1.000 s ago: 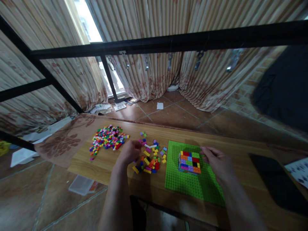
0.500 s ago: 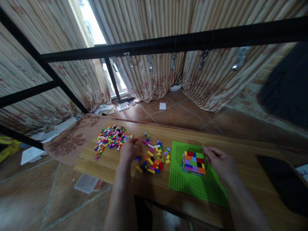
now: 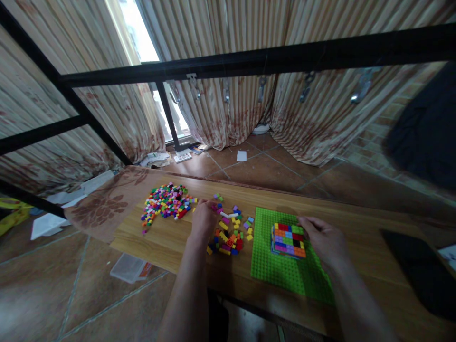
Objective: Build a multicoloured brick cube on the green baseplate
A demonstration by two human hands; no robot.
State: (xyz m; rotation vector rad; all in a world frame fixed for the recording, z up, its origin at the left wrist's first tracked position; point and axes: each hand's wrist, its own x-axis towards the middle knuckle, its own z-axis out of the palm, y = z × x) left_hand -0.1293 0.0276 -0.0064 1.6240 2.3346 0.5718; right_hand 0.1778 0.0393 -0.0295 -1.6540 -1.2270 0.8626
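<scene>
My left hand (image 3: 204, 219) is low over the table at the left edge of the scattered toy bricks (image 3: 223, 225), its fingers bent together near a purple brick. Whatever may be between those fingertips is hidden. A block built of many-coloured bricks (image 3: 288, 241) stands on the green baseplate (image 3: 263, 266). Just beyond its right rear corner is my right hand (image 3: 322, 237), thumb and fingers pinched. I cannot make out what they hold, nor whether they touch the block.
A dense heap of small bricks (image 3: 167, 202) lies on the left of the wooden table (image 3: 160, 242). A flat black object (image 3: 416, 270) rests at the right. Beyond the table runs a black metal bar (image 3: 231, 64) with hanging clips. A clear plastic box (image 3: 126, 268) sits on the floor.
My left hand has moved right, away from the dense heap and up to the scattered bricks. My right hand stays beside the built block, nearly unmoved.
</scene>
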